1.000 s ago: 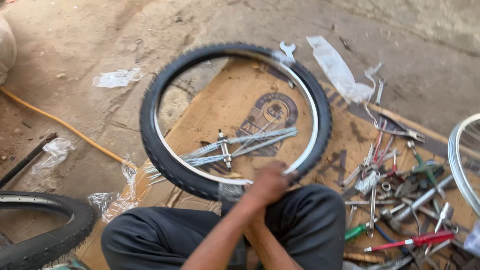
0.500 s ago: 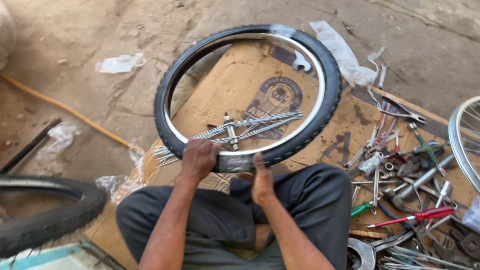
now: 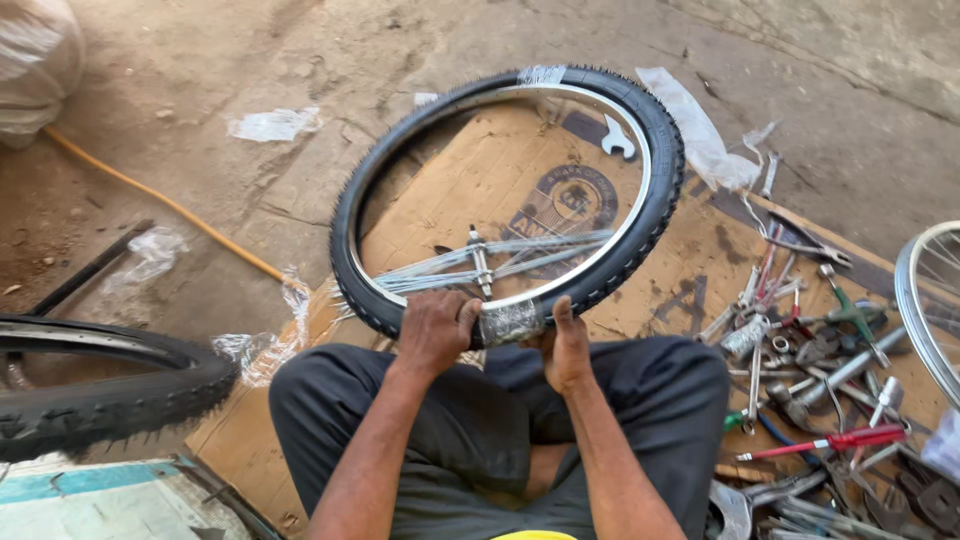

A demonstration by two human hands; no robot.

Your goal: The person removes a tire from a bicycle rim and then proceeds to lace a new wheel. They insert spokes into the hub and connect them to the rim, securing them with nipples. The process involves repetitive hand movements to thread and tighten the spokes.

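Note:
A bicycle wheel with a black knobby tyre (image 3: 655, 150) and a shiny metal rim stands tilted in front of me on flattened cardboard (image 3: 500, 180). A bundle of loose spokes and a hub (image 3: 480, 262) lies on the cardboard inside the ring. My left hand (image 3: 435, 330) grips the tyre at its near edge. Just right of it, my right hand (image 3: 567, 345) presses on the same near edge, beside a patch of clear wrapping on the rim. I sit cross-legged in dark trousers behind the wheel.
Several tools lie on the cardboard at the right: wrenches, a red-handled screwdriver (image 3: 835, 440), small metal parts. Another rim (image 3: 925, 310) shows at the right edge, a second black tyre (image 3: 110, 385) at the left. A yellow hose (image 3: 150, 195) and plastic scraps lie on the dirt ground.
My left hand has come onto the tyre's near edge beside my right. The wheel has shifted a little and its far side sits higher in view.

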